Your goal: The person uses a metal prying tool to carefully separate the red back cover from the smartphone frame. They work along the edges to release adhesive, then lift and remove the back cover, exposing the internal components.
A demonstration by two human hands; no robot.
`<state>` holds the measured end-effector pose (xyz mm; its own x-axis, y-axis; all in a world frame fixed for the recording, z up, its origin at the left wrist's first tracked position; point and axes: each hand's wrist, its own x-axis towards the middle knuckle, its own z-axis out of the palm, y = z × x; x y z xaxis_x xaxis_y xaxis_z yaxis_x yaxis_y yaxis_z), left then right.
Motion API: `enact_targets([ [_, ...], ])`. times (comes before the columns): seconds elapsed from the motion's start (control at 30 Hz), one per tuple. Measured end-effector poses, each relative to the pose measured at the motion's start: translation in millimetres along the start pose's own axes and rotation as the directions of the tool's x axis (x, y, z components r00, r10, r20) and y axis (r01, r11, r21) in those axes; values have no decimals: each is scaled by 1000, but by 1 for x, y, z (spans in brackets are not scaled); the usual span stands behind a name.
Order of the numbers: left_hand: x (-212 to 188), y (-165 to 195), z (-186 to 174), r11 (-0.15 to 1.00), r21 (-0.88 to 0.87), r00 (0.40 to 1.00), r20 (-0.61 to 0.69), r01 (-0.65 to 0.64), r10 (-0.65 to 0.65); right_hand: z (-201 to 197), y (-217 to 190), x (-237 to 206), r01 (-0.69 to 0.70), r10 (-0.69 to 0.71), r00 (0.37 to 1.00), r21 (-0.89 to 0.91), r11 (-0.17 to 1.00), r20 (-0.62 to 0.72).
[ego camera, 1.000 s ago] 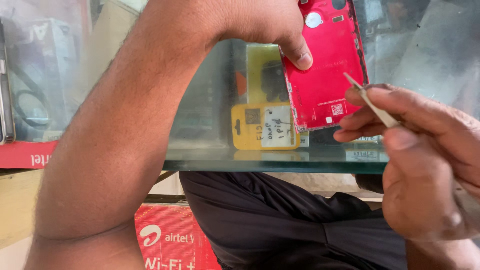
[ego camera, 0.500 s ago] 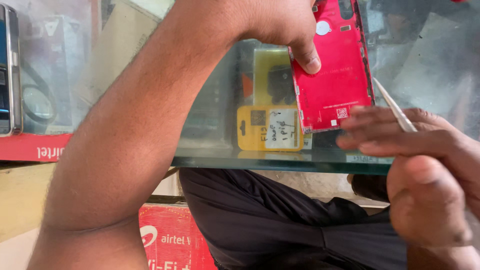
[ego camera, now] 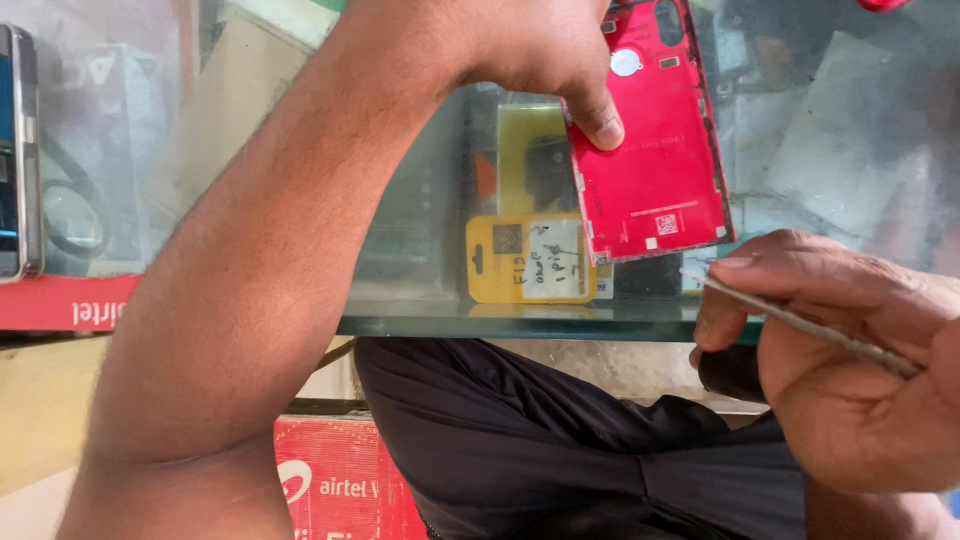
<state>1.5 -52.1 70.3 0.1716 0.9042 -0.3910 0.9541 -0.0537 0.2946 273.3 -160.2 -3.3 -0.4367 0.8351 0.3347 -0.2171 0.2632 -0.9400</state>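
My left hand [ego camera: 530, 50] reaches across from the left and pinches a red phone back cover [ego camera: 655, 150], thumb pressed on its left edge. The cover is held tilted over the glass counter [ego camera: 440, 325], inner side up, with a camera cutout near its top. My right hand [ego camera: 850, 350] sits at the lower right, fingers closed around thin metal tweezers [ego camera: 800, 325]. The tweezers' tip points left, just below the cover's bottom right corner, a short gap apart from it.
Under the glass lie a yellow packet with a white label [ego camera: 530, 258] and other small boxes. A phone [ego camera: 18, 150] lies at the far left edge. A red carton [ego camera: 340, 485] stands below the counter beside my dark trousers [ego camera: 560, 450].
The red cover has shifted slightly up and right in view. My right hand with the tweezers has dropped lower, so the tip now sits below the cover's bottom corner instead of beside its edge.
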Motion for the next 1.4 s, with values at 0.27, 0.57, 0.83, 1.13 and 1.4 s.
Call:
enact_targets([
  [0.27, 6, -5, 7, 991, 40, 985, -112, -128, 131, -53, 33, -26, -65, 144, 954, 287, 956, -264],
  [0.57, 21, -27, 20, 942, -136, 939, -205, -306, 275, -54, 5, 40, -136, 120, 979, -92, 986, -163],
  [0.83, 17, -25, 22, 966, -39, 940, -242, -255, 239, 4, -26, 53, -181, 88, 966, -390, 903, -245],
  [1.13, 11, -20, 18, 957, 68, 925, -245, -281, 289, 18, -35, 56, -172, 59, 975, -553, 815, -216],
  [1.4, 13, -20, 19, 964, 81, 932, -246, -253, 266, 19, -43, 55, 36, -79, 997, -777, 628, -18],
])
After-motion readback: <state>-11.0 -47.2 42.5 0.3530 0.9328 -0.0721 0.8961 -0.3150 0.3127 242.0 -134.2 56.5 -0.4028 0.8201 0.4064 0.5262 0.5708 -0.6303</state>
